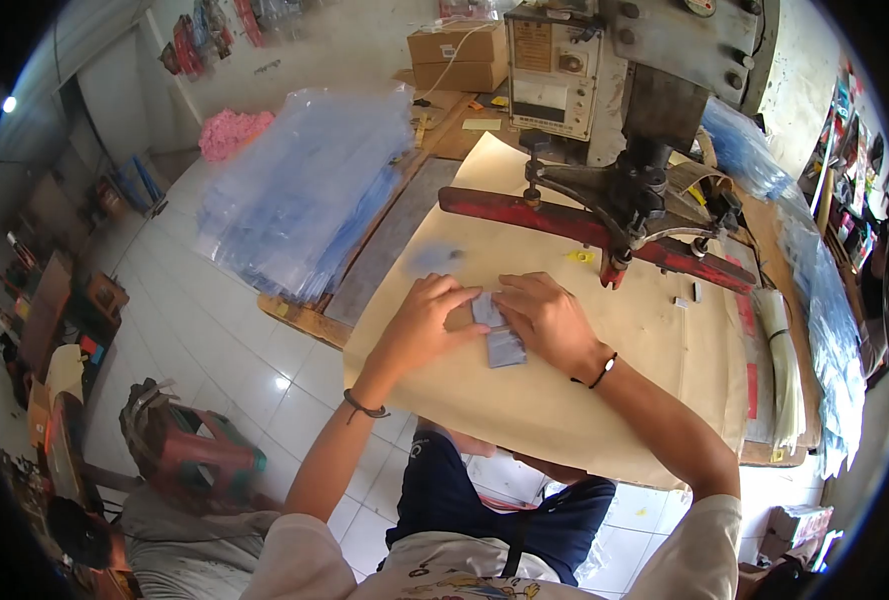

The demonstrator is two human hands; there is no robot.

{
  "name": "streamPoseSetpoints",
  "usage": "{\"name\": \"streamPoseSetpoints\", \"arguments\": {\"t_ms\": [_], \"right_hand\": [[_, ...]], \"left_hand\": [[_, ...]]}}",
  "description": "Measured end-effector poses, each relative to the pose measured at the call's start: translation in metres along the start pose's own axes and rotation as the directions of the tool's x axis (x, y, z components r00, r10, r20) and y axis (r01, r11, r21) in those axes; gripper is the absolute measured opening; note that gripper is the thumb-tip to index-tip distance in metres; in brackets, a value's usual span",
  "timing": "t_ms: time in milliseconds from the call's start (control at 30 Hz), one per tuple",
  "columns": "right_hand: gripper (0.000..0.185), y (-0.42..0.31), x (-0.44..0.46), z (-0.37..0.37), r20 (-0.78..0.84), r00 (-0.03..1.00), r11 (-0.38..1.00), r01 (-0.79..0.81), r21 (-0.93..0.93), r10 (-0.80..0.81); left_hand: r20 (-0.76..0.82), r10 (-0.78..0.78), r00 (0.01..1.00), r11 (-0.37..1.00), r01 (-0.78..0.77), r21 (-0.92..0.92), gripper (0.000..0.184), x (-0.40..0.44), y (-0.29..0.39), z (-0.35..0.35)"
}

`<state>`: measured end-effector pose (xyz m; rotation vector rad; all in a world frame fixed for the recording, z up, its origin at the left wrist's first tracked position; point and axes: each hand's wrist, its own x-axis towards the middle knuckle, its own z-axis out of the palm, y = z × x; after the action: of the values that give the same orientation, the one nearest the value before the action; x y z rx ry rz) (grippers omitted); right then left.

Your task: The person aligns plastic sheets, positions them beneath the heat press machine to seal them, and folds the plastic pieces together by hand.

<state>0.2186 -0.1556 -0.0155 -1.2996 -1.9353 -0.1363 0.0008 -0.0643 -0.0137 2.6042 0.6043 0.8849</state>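
Blue-grey film (507, 349) in front of the red bar (525, 213) was apparently being aligned, left grip (431, 322) and right grip (548, 318) touching it, pinching or pressing indistinguishable; the next move likely called for even pressure.

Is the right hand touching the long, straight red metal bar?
Apart. The head view plainly shows a tan sheet between the right hand and the red bar.

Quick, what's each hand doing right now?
Left hand: touching a small, flat, blue-grey piece; whether it's gripping, can't tell.
Right hand: bent over the same piece; grip can't be told either.
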Motion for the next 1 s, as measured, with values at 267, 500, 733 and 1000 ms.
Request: {"name": "streamPoseSetpoints", "arguments": {"t_ms": [267, 500, 733, 1000], "right_hand": [[0.021, 0.003, 0.0, -0.002, -0.006, 0.999, 0.999, -0.032, -0.024, 0.031], [0.02, 0.002, -0.001, 0.0, -0.003, 0.999, 0.998, -0.042, -0.041, 0.042], [0.021, 0.007, 0.003, 0.003, 0.006, 0.997, 0.997, -0.071, -0.02, 0.072], [0.017, 0.008, 0.002, 0.007, 0.013, 0.999, 0.996, -0.036, -0.082, 0.037]], "left_hand": [[0.014, 0.019, 1.0, 1.0, -0.019, 0.007, 0.051, 0.0, -0.002, -0.003], [-0.004, -0.037, 0.999, 0.999, 0.037, 0.015, 0.054, 0.002, 0.002, 0.001], [0.027, -0.026, 0.999, 0.999, 0.026, -0.024, 0.051, 0.005, -0.002, 0.0], [0.019, -0.024, 1.0, 1.0, 0.024, 0.007, 0.052, 0.0, -0.007, 0.003]]}}
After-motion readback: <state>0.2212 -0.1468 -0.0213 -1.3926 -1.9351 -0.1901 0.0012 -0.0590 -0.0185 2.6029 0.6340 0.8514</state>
